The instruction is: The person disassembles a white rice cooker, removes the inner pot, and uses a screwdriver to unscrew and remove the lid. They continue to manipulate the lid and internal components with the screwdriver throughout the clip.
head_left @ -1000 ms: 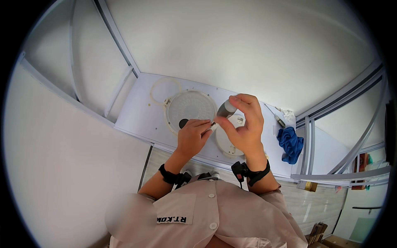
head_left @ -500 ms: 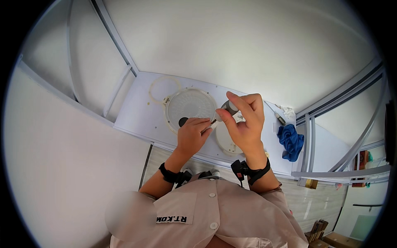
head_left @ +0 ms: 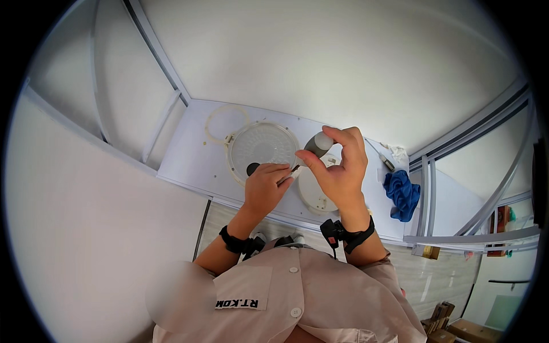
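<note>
My right hand (head_left: pixel 343 171) grips the grey handle of a screwdriver (head_left: pixel 316 146) between thumb and fingertips, its pale rounded end uppermost. The tool slants down toward my left hand (head_left: pixel 265 186), whose fingers are closed around a small part that they mostly hide. A dark tip shows between the two hands, while a round black piece (head_left: pixel 252 168) sticks out on the far side of my left fingers. Below and beyond that hand lies a round translucent cover (head_left: pixel 263 143) with a pale rim. Partly under my right hand is a white round base (head_left: pixel 311 191).
A thin cream ring (head_left: pixel 208 132) lies at the table's far left. To the right are a crumpled blue cloth (head_left: pixel 402 195), another screwdriver (head_left: pixel 387 163) and white tissue (head_left: pixel 398 152). Small bits dot the white table (head_left: pixel 189 154). Metal frame posts (head_left: pixel 425 197) stand at the right edge.
My right fingers have shifted around the screwdriver handle, and its pale end now shows more, a little farther up and right. My left hand has stayed almost in place.
</note>
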A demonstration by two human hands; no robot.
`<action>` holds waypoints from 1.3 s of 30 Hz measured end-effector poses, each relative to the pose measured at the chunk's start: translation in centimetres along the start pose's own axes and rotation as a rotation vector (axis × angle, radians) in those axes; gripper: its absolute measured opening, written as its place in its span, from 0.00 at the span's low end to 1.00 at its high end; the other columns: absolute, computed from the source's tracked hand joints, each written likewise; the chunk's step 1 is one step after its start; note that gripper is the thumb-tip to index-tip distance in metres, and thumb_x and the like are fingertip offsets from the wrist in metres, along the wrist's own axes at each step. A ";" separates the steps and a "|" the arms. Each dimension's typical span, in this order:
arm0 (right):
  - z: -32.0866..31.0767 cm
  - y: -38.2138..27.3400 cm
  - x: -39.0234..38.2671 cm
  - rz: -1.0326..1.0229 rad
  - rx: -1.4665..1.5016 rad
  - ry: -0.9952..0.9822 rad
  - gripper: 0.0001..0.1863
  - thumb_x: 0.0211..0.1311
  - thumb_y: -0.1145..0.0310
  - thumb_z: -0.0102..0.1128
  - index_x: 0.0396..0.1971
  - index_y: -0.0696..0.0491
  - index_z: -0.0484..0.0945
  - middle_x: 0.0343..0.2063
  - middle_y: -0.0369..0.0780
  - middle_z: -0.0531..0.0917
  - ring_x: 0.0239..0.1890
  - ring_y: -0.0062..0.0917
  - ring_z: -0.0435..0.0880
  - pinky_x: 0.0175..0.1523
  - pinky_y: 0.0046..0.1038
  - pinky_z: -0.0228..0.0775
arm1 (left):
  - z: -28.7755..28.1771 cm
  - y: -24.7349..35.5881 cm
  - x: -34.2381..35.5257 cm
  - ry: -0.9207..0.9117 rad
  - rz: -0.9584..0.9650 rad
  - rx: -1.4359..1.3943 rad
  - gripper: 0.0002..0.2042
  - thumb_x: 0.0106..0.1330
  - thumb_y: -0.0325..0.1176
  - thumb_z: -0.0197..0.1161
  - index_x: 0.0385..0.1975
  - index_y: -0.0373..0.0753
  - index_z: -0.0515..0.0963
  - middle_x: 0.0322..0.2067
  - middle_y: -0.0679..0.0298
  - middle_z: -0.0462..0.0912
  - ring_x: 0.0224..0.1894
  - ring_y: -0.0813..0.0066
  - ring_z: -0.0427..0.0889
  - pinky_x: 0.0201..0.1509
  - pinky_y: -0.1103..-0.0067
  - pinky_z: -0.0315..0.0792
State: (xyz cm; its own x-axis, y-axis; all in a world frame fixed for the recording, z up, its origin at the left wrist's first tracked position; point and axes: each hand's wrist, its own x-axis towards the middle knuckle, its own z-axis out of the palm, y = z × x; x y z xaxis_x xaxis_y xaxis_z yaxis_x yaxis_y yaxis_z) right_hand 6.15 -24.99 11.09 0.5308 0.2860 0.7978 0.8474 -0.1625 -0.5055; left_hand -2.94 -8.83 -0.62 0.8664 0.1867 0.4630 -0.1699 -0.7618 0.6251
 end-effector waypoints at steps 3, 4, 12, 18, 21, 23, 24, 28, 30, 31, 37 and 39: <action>0.2 -0.3 0.3 -0.053 -0.044 0.039 0.33 0.44 0.73 0.89 0.52 0.54 0.79 0.39 0.42 0.80 0.37 0.34 0.81 0.40 0.32 0.76 | 0.0 0.0 0.0 0.007 0.001 0.009 0.09 0.61 0.32 0.75 0.40 0.39 0.91 0.47 0.64 0.92 0.51 0.59 0.88 0.54 0.68 0.82; 0.3 -0.4 0.5 -0.078 -0.044 0.039 0.33 0.46 0.72 0.88 0.52 0.55 0.78 0.41 0.43 0.81 0.39 0.35 0.82 0.41 0.32 0.76 | 0.0 0.0 -0.1 0.014 0.005 0.009 0.09 0.61 0.32 0.75 0.40 0.39 0.91 0.47 0.64 0.92 0.50 0.59 0.88 0.53 0.68 0.82; -0.4 -0.6 -0.1 -0.040 0.163 -0.235 0.29 0.59 0.72 0.79 0.59 0.57 0.76 0.63 0.48 0.82 0.48 0.39 0.89 0.50 0.35 0.84 | -0.2 0.1 0.1 0.004 0.017 0.037 0.08 0.63 0.33 0.74 0.40 0.41 0.91 0.44 0.63 0.92 0.49 0.59 0.88 0.51 0.67 0.82; -1.5 -2.2 1.0 -0.073 0.094 -0.358 0.29 0.64 0.77 0.71 0.67 0.52 0.78 0.68 0.46 0.79 0.49 0.41 0.90 0.50 0.32 0.85 | 0.1 -0.3 0.1 -0.010 0.008 0.011 0.09 0.64 0.33 0.74 0.41 0.41 0.91 0.46 0.64 0.92 0.49 0.59 0.88 0.53 0.68 0.82; -1.6 -3.4 1.2 0.015 0.210 -0.313 0.26 0.65 0.79 0.67 0.64 0.52 0.80 0.68 0.47 0.78 0.51 0.38 0.89 0.49 0.31 0.84 | -0.1 0.0 0.2 -0.004 0.010 0.015 0.09 0.63 0.33 0.74 0.41 0.40 0.91 0.46 0.64 0.92 0.49 0.59 0.88 0.52 0.68 0.82; -1.9 -2.6 1.1 0.057 0.249 -0.335 0.25 0.65 0.82 0.66 0.63 0.53 0.81 0.67 0.46 0.80 0.52 0.37 0.88 0.50 0.30 0.83 | -0.2 0.2 0.2 0.002 0.009 0.012 0.09 0.63 0.33 0.74 0.41 0.40 0.91 0.46 0.64 0.92 0.49 0.60 0.88 0.52 0.68 0.82; -1.9 -2.3 1.2 0.055 0.237 -0.329 0.25 0.64 0.82 0.67 0.62 0.54 0.82 0.64 0.46 0.81 0.52 0.36 0.88 0.50 0.30 0.83 | -0.3 0.3 0.1 0.001 0.009 0.010 0.09 0.63 0.32 0.74 0.41 0.40 0.91 0.46 0.64 0.92 0.49 0.60 0.88 0.52 0.68 0.82; -1.6 -1.2 0.9 0.019 0.115 -0.184 0.25 0.57 0.81 0.75 0.56 0.54 0.85 0.47 0.42 0.82 0.46 0.30 0.85 0.47 0.28 0.81 | -0.3 0.3 0.2 0.000 0.014 0.004 0.09 0.63 0.32 0.74 0.41 0.40 0.91 0.46 0.64 0.92 0.49 0.60 0.88 0.52 0.68 0.82; -0.8 -0.7 0.3 0.028 0.040 -0.050 0.26 0.52 0.79 0.81 0.54 0.54 0.87 0.37 0.39 0.78 0.41 0.28 0.82 0.44 0.27 0.80 | -0.2 0.3 0.2 0.002 0.015 0.002 0.08 0.63 0.32 0.74 0.40 0.40 0.91 0.46 0.64 0.92 0.49 0.60 0.88 0.52 0.68 0.82; -0.5 -0.6 0.1 0.008 0.015 -0.025 0.28 0.50 0.77 0.83 0.54 0.53 0.87 0.36 0.39 0.76 0.40 0.28 0.81 0.43 0.27 0.79 | -0.2 0.3 0.1 0.003 0.010 0.002 0.08 0.63 0.32 0.74 0.40 0.40 0.91 0.46 0.64 0.92 0.49 0.60 0.88 0.52 0.68 0.82; -0.1 -1.1 0.1 -0.030 0.079 -0.045 0.29 0.53 0.78 0.80 0.59 0.53 0.86 0.42 0.42 0.80 0.44 0.31 0.84 0.46 0.30 0.80 | -0.3 0.3 0.1 -0.002 0.005 0.019 0.09 0.63 0.32 0.74 0.40 0.39 0.91 0.46 0.65 0.92 0.50 0.60 0.88 0.52 0.68 0.82; -0.7 -2.1 0.9 -0.016 0.159 -0.110 0.27 0.58 0.80 0.74 0.60 0.53 0.85 0.47 0.44 0.82 0.48 0.34 0.85 0.48 0.31 0.81 | -0.3 0.3 0.1 0.000 0.003 0.020 0.09 0.62 0.32 0.75 0.40 0.39 0.91 0.46 0.65 0.92 0.50 0.61 0.88 0.52 0.69 0.82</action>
State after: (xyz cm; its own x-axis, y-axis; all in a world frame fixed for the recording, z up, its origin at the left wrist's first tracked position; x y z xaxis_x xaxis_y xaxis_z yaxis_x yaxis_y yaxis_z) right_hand 4.90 -25.08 13.10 0.5051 0.3899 0.7700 0.8380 -0.0081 -0.5456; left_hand -3.06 -8.85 -0.25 0.8658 0.1846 0.4652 -0.1632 -0.7745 0.6111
